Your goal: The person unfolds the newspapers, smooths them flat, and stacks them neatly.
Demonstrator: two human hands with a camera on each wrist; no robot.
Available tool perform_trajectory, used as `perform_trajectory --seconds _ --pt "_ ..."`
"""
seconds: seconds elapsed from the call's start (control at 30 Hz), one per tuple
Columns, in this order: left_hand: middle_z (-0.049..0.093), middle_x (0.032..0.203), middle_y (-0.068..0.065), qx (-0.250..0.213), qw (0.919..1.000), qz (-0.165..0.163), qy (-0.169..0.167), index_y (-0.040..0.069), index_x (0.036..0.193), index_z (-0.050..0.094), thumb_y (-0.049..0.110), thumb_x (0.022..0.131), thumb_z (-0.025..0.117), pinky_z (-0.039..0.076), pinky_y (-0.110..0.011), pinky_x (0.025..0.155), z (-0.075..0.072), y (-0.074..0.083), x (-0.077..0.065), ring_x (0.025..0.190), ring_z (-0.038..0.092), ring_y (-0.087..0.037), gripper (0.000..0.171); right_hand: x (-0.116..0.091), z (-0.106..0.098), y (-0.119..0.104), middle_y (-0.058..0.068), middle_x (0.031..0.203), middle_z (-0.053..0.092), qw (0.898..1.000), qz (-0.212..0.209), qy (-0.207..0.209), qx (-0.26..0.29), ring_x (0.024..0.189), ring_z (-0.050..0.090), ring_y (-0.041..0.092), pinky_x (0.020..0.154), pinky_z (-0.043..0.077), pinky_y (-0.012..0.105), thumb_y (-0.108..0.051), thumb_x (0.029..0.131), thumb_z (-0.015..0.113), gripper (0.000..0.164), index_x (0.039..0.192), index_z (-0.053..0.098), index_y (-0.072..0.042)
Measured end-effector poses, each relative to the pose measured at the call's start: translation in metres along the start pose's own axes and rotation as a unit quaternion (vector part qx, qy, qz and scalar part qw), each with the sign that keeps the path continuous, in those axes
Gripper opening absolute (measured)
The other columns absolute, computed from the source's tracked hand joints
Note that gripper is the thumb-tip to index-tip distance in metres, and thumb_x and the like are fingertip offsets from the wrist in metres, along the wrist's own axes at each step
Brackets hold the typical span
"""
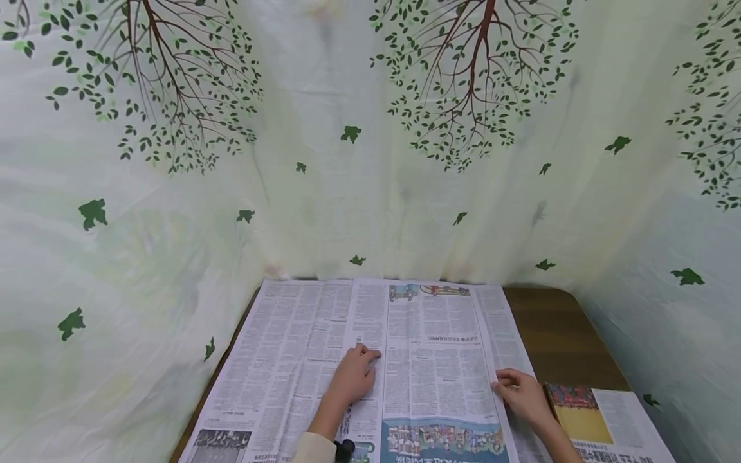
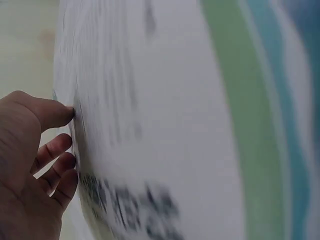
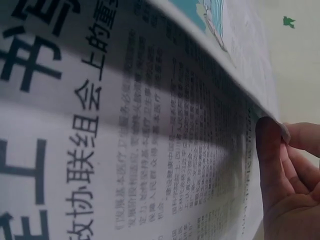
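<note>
A newspaper (image 1: pixel 434 386) lies spread in the head view, with a blue illustrated band near its lower edge. My left hand (image 1: pixel 352 376) rests on it left of the middle. In the left wrist view, that hand (image 2: pixel 30 160) touches the paper (image 2: pixel 175 125) with the tips of its thumb and loosely bent fingers. At the right edge of the upper sheet is my right hand (image 1: pixel 525 395). The right wrist view shows this hand (image 3: pixel 295 185) pinching the edge of the newspaper sheet (image 3: pixel 235 75), lifted slightly over the printed page (image 3: pixel 100 150) beneath.
Dark brown wooden tabletop (image 1: pixel 561 334) shows at the right. Another printed sheet (image 1: pixel 622 418) with a red and yellow picture lies at the lower right. A pale curtain (image 1: pixel 370 193) with printed trees and leaves borders the table's back and sides.
</note>
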State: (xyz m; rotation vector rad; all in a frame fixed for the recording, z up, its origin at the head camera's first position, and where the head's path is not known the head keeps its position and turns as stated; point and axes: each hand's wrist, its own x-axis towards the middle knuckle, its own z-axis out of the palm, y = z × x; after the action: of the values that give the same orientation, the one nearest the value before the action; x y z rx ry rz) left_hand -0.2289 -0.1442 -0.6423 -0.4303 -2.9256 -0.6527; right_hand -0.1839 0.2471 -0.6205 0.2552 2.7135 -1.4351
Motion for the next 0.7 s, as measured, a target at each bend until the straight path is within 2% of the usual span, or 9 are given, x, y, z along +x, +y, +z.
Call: perform_trajectory --seconds 0.23,0.37,0.53,0.7 --pt "0.060 0.119 0.000 -0.045 0.9972 0.041 -0.044 0.021 0.134 0.068 0.039 0.093 0.075 0.050 -0.038 0.087 0.011 0.026 0.008 0.100 0.056 -0.018 0.045 0.001 0.002 -0.004 0.002 0.088 0.072 1.000 -0.017 0.001 -0.015 0.072 0.064 0.008 0.059 0.052 0.024 -0.014 0.089 0.076 0.032 0.116 0.072 0.004" --pt "0.060 0.121 0.001 -0.057 0.9946 0.058 -0.065 0.022 0.137 0.066 0.040 0.093 0.075 0.050 -0.036 0.088 0.017 0.038 0.014 0.101 0.055 -0.016 0.048 0.002 0.002 -0.007 0.003 0.089 0.071 1.000 -0.019 -0.007 -0.004 0.073 0.066 0.009 0.059 0.052 0.025 -0.014 0.090 0.075 0.032 0.117 0.071 0.003" --pt "0.061 0.118 0.002 -0.072 0.9911 0.083 -0.075 0.017 0.133 0.068 0.022 0.091 0.077 0.051 -0.031 0.088 0.018 0.060 0.017 0.100 0.056 -0.014 0.043 0.000 0.001 -0.009 0.005 0.091 0.070 0.999 -0.012 -0.024 0.021 0.077 0.068 0.010 0.060 0.055 0.026 -0.013 0.092 0.074 0.035 0.122 0.068 0.006" --pt "0.064 0.107 0.001 -0.103 0.9821 0.127 -0.095 0.014 0.125 0.072 -0.004 0.089 0.064 0.048 -0.021 0.075 0.022 0.080 0.022 0.083 0.053 -0.006 0.041 -0.006 -0.001 -0.011 0.007 0.095 0.071 0.999 -0.013 -0.029 0.016 0.084 0.071 0.013 0.065 0.056 0.025 -0.011 0.090 0.075 0.040 0.125 0.067 0.007"
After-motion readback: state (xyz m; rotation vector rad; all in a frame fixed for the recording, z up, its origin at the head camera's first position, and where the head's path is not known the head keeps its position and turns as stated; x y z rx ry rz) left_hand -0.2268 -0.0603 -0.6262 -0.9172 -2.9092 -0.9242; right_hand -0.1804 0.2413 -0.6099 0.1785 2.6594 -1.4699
